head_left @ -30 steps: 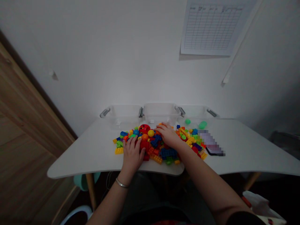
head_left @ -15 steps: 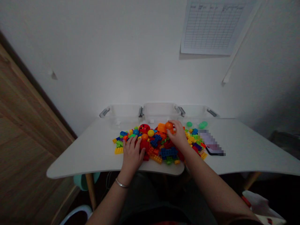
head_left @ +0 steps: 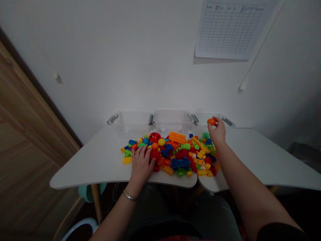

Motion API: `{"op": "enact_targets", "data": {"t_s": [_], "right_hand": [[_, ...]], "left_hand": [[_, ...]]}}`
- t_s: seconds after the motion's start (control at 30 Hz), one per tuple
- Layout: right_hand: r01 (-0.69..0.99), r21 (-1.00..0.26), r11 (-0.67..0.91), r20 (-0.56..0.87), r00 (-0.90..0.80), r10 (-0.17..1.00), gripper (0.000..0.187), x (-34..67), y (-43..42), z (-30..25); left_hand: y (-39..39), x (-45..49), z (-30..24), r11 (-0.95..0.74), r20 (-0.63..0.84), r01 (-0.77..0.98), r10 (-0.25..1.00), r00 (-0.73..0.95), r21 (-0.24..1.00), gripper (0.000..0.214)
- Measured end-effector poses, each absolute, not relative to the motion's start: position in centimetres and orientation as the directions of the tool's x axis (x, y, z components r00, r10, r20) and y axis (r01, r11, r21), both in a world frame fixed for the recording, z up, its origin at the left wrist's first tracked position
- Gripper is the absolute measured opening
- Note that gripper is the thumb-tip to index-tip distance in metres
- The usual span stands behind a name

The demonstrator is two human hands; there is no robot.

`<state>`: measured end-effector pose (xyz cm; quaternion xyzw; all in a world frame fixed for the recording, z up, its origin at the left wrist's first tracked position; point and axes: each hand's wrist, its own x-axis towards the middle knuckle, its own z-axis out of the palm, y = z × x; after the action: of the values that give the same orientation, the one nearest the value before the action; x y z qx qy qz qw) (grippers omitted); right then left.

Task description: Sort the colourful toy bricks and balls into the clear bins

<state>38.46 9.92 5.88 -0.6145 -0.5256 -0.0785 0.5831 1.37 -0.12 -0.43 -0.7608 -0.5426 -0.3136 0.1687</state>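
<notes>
My right hand (head_left: 217, 132) pinches an orange ball (head_left: 211, 122) between thumb and fingers, raised in front of the right clear bin (head_left: 200, 119). My left hand (head_left: 142, 163) lies with fingers spread on the left part of a heap of toy bricks; nothing shows gripped in it. Beside its fingertips are a second orange ball (head_left: 155, 146) and a rounded red piece (head_left: 154, 154), partly covered. A yellow ball (head_left: 162, 142), a red ball with a face print (head_left: 154, 137) and a large orange brick (head_left: 177, 137) rest farther back on the heap.
A left clear bin (head_left: 134, 118) and a middle clear bin (head_left: 172, 117) stand against the wall, with grey latches between bins. The white table (head_left: 87, 164) has a seam near its front middle. A printed sheet (head_left: 228, 30) hangs on the wall.
My right hand has lifted the orange ball off the heap and carried it right, toward the right bin. My left hand has stayed in place. My right arm now hides the phone.
</notes>
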Motion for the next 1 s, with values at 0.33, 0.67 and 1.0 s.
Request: {"op": "enact_targets", "data": {"t_s": [0.33,0.67,1.0], "right_hand": [[0.856,-0.514,-0.064,0.429,0.321,0.845,0.038,39.7,12.4,6.6],[0.968,-0.245,-0.052,0.523,0.177,0.834,0.04,39.5,11.9,5.7],[0.91,-0.415,0.014,0.516,0.223,0.827,0.034,38.6,11.4,7.8]], "left_hand": [[-0.1,1.2,-0.6,-0.368,0.658,0.926,0.718,0.226,0.083,0.043],[-0.2,1.2,-0.3,-0.369,0.658,0.926,0.718,0.227,0.084,0.043],[-0.2,1.1,-0.4,-0.373,0.66,0.924,0.715,0.231,0.08,0.043]]}}
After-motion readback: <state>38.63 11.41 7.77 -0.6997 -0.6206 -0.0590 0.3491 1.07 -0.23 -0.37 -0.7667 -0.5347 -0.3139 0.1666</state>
